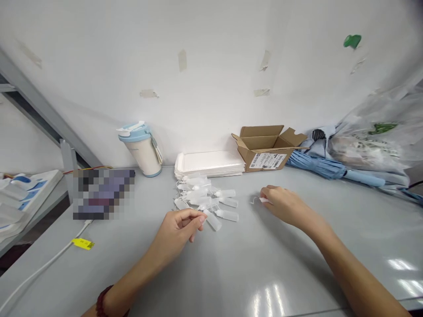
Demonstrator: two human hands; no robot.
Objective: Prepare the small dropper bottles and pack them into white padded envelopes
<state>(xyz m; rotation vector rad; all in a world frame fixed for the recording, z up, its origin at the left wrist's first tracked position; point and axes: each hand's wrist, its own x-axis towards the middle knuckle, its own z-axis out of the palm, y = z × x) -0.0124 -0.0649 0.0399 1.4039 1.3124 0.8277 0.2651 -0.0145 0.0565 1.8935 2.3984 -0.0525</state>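
Several small translucent plastic squeeze bottles [198,193] with thin pale strands at their tips lie in a loose pile mid-table. My left hand [183,226] is at the pile's near side, thumb and forefinger pinched on the tip end of one squeeze bottle [213,221]; its body points away to the right. To the right of the pile, my right hand [282,204] is low over the table, its fingers closed around a small white squeeze bottle [264,200]. Only that bottle's end and a thin curved strand stick out; the hand hides the rest.
Behind the pile stand a stack of white padded envelopes [211,163] and an open cardboard box [267,152]. A cream and blue tumbler [142,152] and a pixelated phone-like device [104,193] with a white cable are left. A folded blue umbrella [317,165] lies right.
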